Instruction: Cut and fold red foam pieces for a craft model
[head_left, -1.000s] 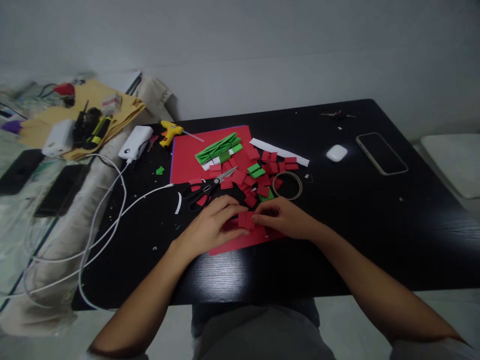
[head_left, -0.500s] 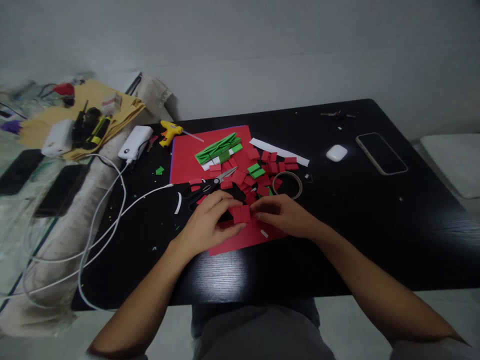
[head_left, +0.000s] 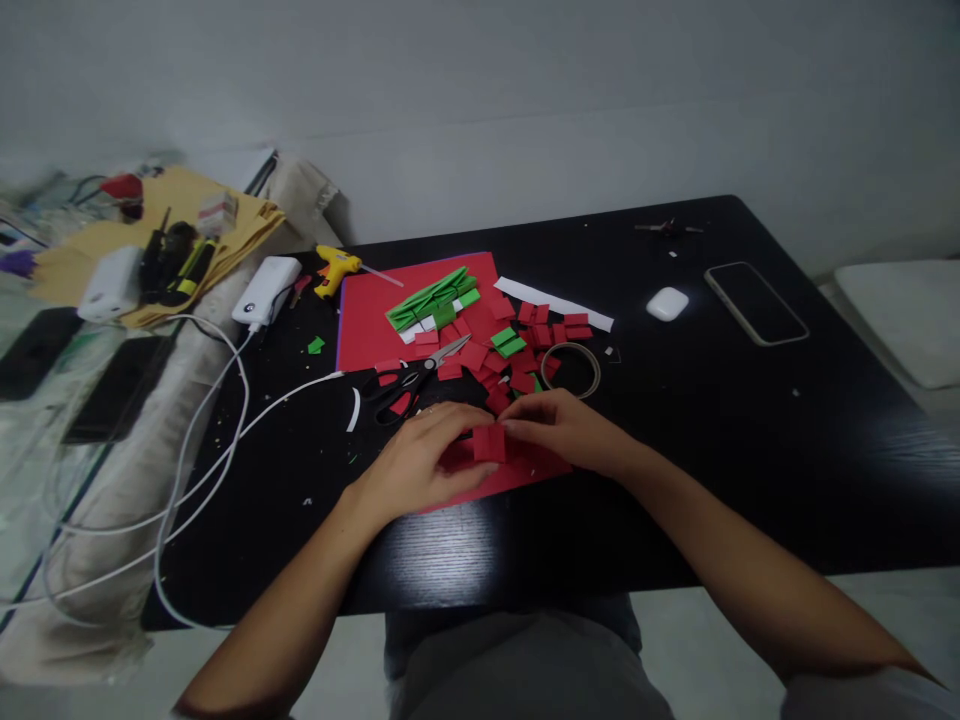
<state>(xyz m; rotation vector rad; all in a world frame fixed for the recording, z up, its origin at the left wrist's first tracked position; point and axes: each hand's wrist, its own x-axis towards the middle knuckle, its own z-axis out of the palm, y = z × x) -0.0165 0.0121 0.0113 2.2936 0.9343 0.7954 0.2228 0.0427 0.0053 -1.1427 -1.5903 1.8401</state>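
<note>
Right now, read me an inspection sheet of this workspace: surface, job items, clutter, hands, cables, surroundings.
Surface: black wood-grain table, small paper scraps scattered.
Job items: folded red paper piece in hand; red paper sheet beneath; folded red and green paper pieces heaped beyond.
Clutter: black-handled metal scissors; yellow plastic glue gun; round tape roll.
Hands: left hand holds the piece; right hand at its edge, grip unclear.
Cables: white cables cross the table's left side.
Surroundings: grey wall behind; tan paper at left.

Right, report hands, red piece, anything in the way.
Left hand, right hand at folded red piece. Piece over red sheet. Scissors, tape ring just beyond, neither blocking.
</note>
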